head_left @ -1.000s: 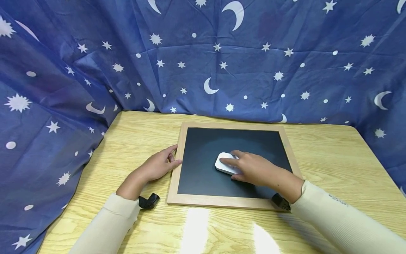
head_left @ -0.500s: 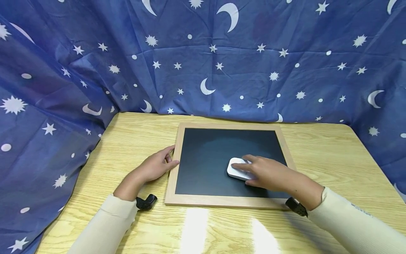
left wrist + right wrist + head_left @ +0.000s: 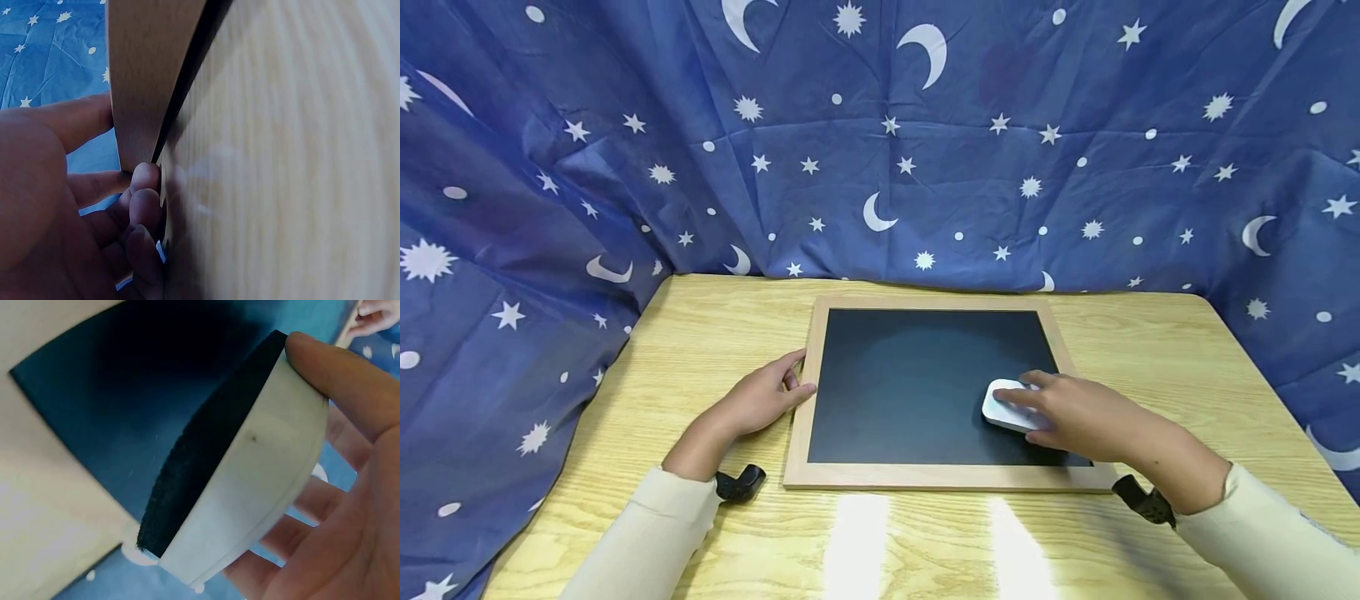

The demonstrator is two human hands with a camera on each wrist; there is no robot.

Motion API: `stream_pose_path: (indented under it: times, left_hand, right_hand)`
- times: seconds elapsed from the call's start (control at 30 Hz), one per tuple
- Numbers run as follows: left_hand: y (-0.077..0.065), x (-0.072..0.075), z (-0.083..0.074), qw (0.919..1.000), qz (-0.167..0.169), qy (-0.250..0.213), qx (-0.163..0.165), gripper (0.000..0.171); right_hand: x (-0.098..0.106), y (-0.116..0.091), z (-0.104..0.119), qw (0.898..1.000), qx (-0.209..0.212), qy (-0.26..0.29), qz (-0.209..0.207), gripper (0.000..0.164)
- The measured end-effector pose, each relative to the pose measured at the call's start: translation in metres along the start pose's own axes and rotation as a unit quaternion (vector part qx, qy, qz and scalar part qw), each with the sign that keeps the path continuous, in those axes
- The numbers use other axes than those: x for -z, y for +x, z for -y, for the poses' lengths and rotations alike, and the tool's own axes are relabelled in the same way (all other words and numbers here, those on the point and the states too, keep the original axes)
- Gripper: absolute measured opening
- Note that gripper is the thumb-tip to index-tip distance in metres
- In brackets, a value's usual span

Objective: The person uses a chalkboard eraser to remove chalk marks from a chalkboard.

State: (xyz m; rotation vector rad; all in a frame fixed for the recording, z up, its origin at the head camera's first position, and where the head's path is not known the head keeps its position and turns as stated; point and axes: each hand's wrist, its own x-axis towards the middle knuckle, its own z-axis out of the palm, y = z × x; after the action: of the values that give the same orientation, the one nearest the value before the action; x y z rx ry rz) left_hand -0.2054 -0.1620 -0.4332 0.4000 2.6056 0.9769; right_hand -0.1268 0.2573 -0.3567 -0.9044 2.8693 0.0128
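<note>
A small blackboard (image 3: 910, 387) with a light wooden frame lies flat on the table. My left hand (image 3: 756, 398) holds its left side; the thumb is over the frame's edge, and in the left wrist view the curled fingertips (image 3: 145, 206) are low against the frame's side. My right hand (image 3: 1093, 417) grips a white eraser (image 3: 1006, 404) on the right part of the black surface. Up close in the right wrist view, the eraser (image 3: 256, 469) has a dark felt underside, and the thumb presses one side of it. The other fingers are partly hidden behind the eraser.
The light wood table (image 3: 722, 325) surrounds the board. A blue curtain (image 3: 820, 192) with white moons and stars hangs behind and at both sides. Black wrist cameras (image 3: 741, 483) sit at both cuffs. Bright light patches (image 3: 856, 542) fall on the front of the table.
My right hand has slid the eraser from the board's middle to the right and slightly toward me. The left hand stays at the frame's left edge. The head view has shifted a little.
</note>
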Motion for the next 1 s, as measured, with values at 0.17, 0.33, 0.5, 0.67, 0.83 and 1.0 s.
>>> stream_pose_path:
  times: [0.17, 0.33, 0.5, 0.67, 0.83, 1.0]
  left_hand:
    - [0.0, 0.0, 0.001, 1.0, -0.002, -0.002, 0.002, 0.07]
    - [0.001, -0.001, 0.002, 1.0, -0.004, -0.003, 0.002, 0.07]
    - [0.001, -0.002, 0.003, 1.0, -0.004, -0.005, 0.004, 0.071]
    - [0.0, -0.003, 0.004, 1.0, -0.005, -0.001, 0.006, 0.071]
    - [0.0, -0.003, 0.003, 1.0, -0.009, 0.004, 0.0, 0.07]
    - [0.0, -0.002, 0.002, 0.9999, -0.008, 0.007, -0.002, 0.07]
  right_hand:
    - [0.005, -0.009, -0.014, 0.999, -0.028, 0.025, -0.015, 0.061]
    - [0.006, -0.018, -0.03, 0.995, -0.058, 0.063, -0.045, 0.062]
    - [-0.003, -0.025, -0.043, 0.987, -0.103, 0.093, -0.077, 0.064]
    - [-0.019, -0.028, -0.054, 0.977, -0.161, 0.084, -0.108, 0.062]
    - [-0.034, -0.028, -0.066, 0.967, -0.209, 0.085, -0.121, 0.06]
    - [-0.044, -0.025, -0.076, 0.956, -0.256, 0.099, -0.107, 0.064]
